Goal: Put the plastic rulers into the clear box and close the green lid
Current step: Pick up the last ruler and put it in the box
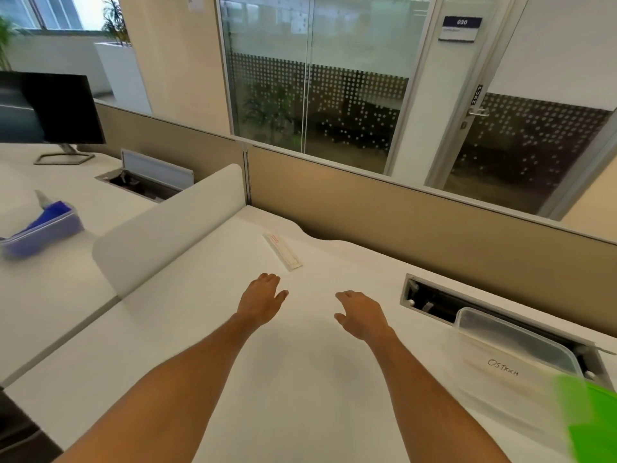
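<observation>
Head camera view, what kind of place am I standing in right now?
Most likely an open-plan office. A white desk backs onto a beige partition, a monitor stands on the neighbouring desk, and a glass-walled room has a numbered door sign.

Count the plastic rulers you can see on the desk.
1. A clear ruler lies flat on the white desk, just beyond the left hand. It could be several stacked; that cannot be told. Others may be hidden in the clear box.

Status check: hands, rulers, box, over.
Left hand and right hand open, empty, above the desk. Clear plastic ruler lies just beyond them. Clear plastic box open, green lid off. Path unobstructed.
</observation>
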